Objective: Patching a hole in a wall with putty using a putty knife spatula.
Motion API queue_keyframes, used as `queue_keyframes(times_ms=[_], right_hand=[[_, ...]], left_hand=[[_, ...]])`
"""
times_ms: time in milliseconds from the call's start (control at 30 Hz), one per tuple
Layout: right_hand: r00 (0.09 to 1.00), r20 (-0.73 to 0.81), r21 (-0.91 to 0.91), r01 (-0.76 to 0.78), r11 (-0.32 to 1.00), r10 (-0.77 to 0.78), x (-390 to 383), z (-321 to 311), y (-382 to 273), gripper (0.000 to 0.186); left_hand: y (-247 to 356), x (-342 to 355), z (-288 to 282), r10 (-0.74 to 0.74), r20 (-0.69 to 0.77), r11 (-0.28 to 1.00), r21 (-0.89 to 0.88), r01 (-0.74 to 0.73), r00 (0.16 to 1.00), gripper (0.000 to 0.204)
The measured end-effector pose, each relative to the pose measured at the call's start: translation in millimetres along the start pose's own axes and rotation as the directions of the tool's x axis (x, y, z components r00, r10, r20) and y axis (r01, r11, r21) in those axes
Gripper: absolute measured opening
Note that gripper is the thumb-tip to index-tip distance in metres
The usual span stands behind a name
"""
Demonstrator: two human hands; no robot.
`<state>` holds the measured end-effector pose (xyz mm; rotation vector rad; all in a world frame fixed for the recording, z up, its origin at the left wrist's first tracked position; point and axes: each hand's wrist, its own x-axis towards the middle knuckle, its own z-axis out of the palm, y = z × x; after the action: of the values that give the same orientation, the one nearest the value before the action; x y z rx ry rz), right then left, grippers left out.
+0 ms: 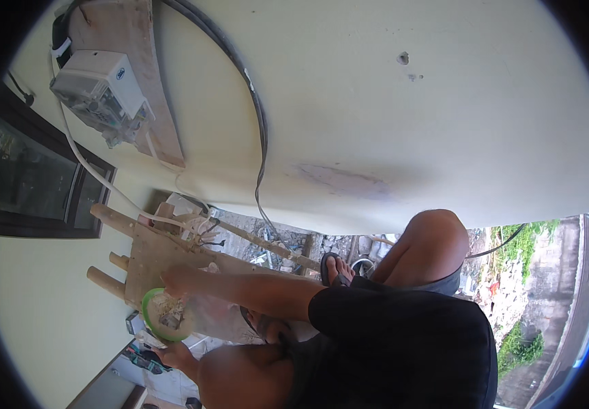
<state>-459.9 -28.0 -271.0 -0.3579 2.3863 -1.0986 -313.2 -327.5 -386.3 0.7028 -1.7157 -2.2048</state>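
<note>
A round green-rimmed bowl (150, 320) with whitish bits in it sits in front of my knees, against a rough wooden board (145, 253) with round wooden pegs. My right hand (180, 279) reaches across from a black sleeve and rests at the bowl's upper edge, over a clear plastic bag (212, 317); its fingers are hidden. My left hand (173, 354) is at the bowl's lower rim and seems to grip it. A teal-handled tool (143, 359) lies just beside that hand. I am squatting, with one sandalled foot (335, 268) in view.
A pale wall fills the upper view, carrying a grey meter box (100, 88) on a wooden plank and a black cable (260, 129). A dark-framed window (32, 180) is at the left. Rubble and sticks (274, 245) lie by the wall; grass (523, 238) and concrete at the right.
</note>
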Motion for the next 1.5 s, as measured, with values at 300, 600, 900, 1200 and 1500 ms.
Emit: queue_keyframes(times_ms=[300,600,900,1200,1500], right_hand=[[0.918,-0.378,-0.111,0.084,0.99,-0.12,-26.7,-25.9,19.6,0.032],[0.983,0.152,0.01,-0.106,0.994,0.103,-84.6,-95.9,38.5,0.027],[0.952,-0.27,-0.103,-0.176,0.979,0.143,-86.6,-35.4,90.3,0.031],[0.931,-0.234,-0.177,0.241,0.954,-0.279,-56.6,-23.7,8.0,0.037],[0.962,-0.193,-0.286,0.132,0.949,-0.192,-54.1,-15.4,20.1,0.036]], left_hand=[[42.6,-43.8,64.5,0.38,-0.04,0.116,0.993,-0.004,0.924,0.072],[110.4,-78.3,118.7,-0.065,-0.077,0.933,-0.359,0.034,0.995,0.048],[114.9,-84.9,149.1,-0.09,-0.136,0.918,-0.396,0.029,0.987,0.042],[124.1,-90.8,145.6,-0.047,-0.111,0.951,-0.31,0.011,0.993,0.036],[130.1,-86.6,147.6,-0.097,-0.199,0.923,-0.385,0.013,0.975,0.038]])
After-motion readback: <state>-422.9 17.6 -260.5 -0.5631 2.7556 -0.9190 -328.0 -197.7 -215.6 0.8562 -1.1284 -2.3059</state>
